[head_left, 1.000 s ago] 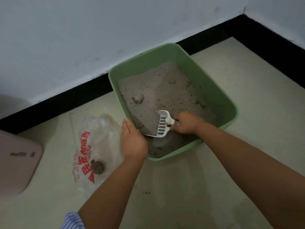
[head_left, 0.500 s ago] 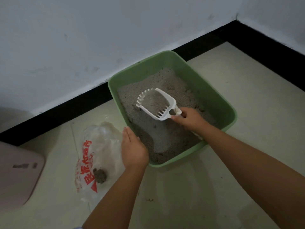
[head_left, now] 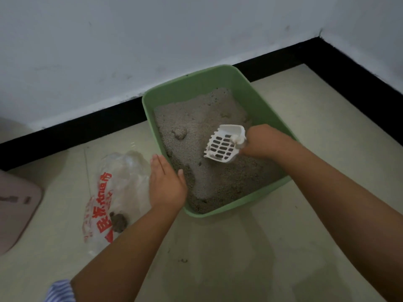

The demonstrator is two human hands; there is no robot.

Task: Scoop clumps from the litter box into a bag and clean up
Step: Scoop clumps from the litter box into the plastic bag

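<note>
One green litter box (head_left: 270, 110) sits on the tiled floor against the black skirting, filled with grey litter; one raised clump (head_left: 179, 133) shows near its left wall; a second clump (head_left: 118, 222) lies inside the one clear plastic bag (head_left: 122, 171) with red print, just left of the box. The right hand (head_left: 262, 141) has its fingers curled round the handle of the one white slotted scoop (head_left: 223, 144), held over the litter, slotted face up; the left hand (head_left: 166, 186) rests flat on the box's near-left rim, fingers straight and together.
</note>
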